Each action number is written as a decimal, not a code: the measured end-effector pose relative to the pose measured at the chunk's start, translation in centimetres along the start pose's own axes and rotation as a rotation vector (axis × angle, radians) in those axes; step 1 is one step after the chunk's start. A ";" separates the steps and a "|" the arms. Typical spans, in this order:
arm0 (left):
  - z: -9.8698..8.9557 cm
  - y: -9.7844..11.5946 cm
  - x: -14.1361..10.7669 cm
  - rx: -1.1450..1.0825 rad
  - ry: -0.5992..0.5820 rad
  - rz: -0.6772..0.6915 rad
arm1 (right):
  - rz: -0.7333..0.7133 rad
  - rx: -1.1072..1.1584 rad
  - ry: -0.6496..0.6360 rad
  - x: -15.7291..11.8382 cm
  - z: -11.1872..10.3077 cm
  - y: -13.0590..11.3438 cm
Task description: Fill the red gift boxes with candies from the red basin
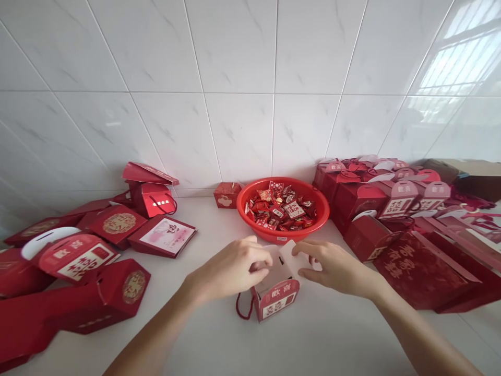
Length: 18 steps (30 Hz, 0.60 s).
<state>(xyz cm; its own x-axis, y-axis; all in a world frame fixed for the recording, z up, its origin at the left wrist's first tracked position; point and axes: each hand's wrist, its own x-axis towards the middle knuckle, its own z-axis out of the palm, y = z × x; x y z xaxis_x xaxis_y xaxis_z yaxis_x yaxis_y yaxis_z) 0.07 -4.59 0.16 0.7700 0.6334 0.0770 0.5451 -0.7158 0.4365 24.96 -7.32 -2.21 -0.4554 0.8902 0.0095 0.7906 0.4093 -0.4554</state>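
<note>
A small red gift box (278,300) stands on the white tabletop in front of me, its white inner flaps raised. Its near side bears gold characters and a pale label, and a dark red cord handle (245,316) hangs at its left. My left hand (237,263) is closed in a curl at the box's upper left edge; its far fingertips are partly hidden. With thumb and forefinger, my right hand (334,269) grips the white flap (289,253) on the right. Just beyond the box is a red plastic basin (282,237) of wrapped sweets (279,209).
Red boxes of several shapes (119,224) lie to the left. Made-up gift boxes (366,201) are packed together at right, beside larger red cartons (426,266). A small red box (227,196) sits left of the basin, and a tiled wall (238,130) closes off the back.
</note>
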 end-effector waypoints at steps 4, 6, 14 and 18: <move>-0.8 -0.9 -1.4 0.049 -0.132 -0.154 | 0.042 -0.058 -0.008 -0.2 0.3 -0.2; -0.8 -1.1 -1.9 0.031 -0.186 -0.247 | 0.044 -0.103 -0.022 -0.2 0.5 -0.4; 0.0 0.5 -2.1 -0.122 -0.197 -0.321 | -0.004 -0.189 -0.117 -0.7 1.5 -1.1; 0.7 0.8 -2.7 -0.081 -0.149 -0.296 | -0.015 -0.198 -0.152 -0.8 1.6 -1.2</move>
<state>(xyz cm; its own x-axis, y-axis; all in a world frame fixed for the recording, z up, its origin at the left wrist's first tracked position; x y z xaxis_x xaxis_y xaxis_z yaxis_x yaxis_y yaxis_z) -1.31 -7.05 -0.35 0.6254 0.7561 -0.1928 0.7287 -0.4776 0.4908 23.77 -8.86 -3.09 -0.5121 0.8496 -0.1262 0.8414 0.4666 -0.2727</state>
